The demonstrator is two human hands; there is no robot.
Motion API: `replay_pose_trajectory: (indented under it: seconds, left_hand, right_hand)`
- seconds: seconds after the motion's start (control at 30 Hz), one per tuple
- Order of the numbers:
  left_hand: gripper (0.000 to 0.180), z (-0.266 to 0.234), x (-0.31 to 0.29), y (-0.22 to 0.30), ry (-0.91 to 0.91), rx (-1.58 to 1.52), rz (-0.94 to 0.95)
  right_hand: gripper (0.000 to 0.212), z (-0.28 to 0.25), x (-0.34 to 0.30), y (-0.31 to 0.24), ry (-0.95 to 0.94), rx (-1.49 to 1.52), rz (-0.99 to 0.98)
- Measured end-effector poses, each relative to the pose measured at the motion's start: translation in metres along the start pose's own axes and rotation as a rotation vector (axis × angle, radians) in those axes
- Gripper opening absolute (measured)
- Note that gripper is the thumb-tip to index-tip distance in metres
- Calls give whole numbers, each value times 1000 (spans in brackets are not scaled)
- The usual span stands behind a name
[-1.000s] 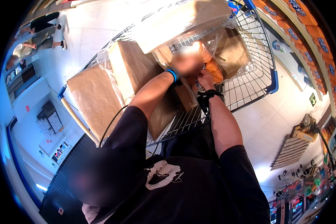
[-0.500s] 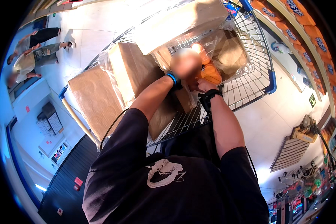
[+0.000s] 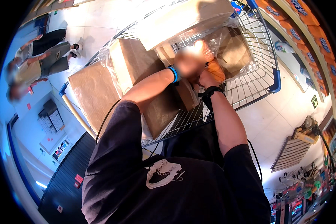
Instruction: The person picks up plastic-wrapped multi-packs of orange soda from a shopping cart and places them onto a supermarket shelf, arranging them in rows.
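Note:
Both my arms reach down into a wire shopping cart (image 3: 266, 56) loaded with boxes. My left hand (image 3: 188, 61), with a blue band at the wrist, rests on top of an orange package (image 3: 217, 70) wrapped in clear plastic. My right hand (image 3: 205, 77), with a black watch at the wrist, grips the same package from below, right against the left hand. The package sits between a tall brown carton (image 3: 138, 67) and a smaller plastic-wrapped box (image 3: 235, 50). My fingers are blurred and partly hidden.
A flat brown carton (image 3: 95, 93) leans at the cart's left side. A long pale box (image 3: 183, 18) lies across its top. Two people (image 3: 33, 63) stand at the far left. Orange shelves (image 3: 306, 33) line the right, with a wooden rack (image 3: 291, 153) on the floor.
My hands have stayed on the orange package, shifting only slightly. The people at the far left have moved along the aisle.

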State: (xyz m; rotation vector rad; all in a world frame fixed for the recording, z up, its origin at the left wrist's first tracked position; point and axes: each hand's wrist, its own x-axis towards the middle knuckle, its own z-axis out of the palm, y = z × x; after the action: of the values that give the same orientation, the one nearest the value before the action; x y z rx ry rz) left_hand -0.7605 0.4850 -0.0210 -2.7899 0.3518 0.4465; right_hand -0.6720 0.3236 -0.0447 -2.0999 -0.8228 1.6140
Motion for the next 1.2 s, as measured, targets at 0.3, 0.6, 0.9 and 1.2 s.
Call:
replay_pose_trajectory:
  seconds: [0.3, 0.6, 0.9, 1.2]
  left_hand:
    - [17, -46, 19, -12, -243, -589, -192]
    - [24, -62, -4, -34, -33, -1141, 16]
    - [30, -160, 13, -94, -359, -1276, -69]
    - [22, -112, 4, -69, -257, -1165, -24]
  right_hand:
    - [26, 19, 2, 12, 36, 142, 127]
    - [33, -62, -26, -38, -269, -201, 115]
    - [57, -159, -74, -87, -572, -124, -40]
    - [49, -139, -65, -74, -505, -43, -181]
